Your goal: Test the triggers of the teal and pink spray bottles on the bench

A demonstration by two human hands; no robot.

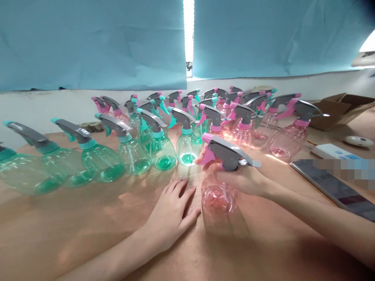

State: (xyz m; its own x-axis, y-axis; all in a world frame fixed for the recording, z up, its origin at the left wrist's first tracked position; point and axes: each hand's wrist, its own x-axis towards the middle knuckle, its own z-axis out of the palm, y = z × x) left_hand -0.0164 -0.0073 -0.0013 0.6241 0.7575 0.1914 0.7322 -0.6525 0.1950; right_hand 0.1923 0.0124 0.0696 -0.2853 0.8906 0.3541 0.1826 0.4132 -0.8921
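Observation:
My right hand (243, 177) grips the neck of a pink spray bottle (218, 195) with a grey and pink trigger head, standing on the brown table (88, 234) in front of me. My index finger reaches to the pink trigger. My left hand (172, 212) lies flat on the table just left of that bottle, fingers spread, holding nothing. Behind both hands stand several green spray bottles (162, 150) on the left and several pink spray bottles (288, 136) on the right, all with grey trigger heads.
A dark tablet or phone (331, 185) lies at the right, a white remote-like device (332, 151) beyond it, with a small white round object (359, 140) and an open cardboard box (341, 107) at the far right. Blue sheets (88, 43) hang over the white wall behind.

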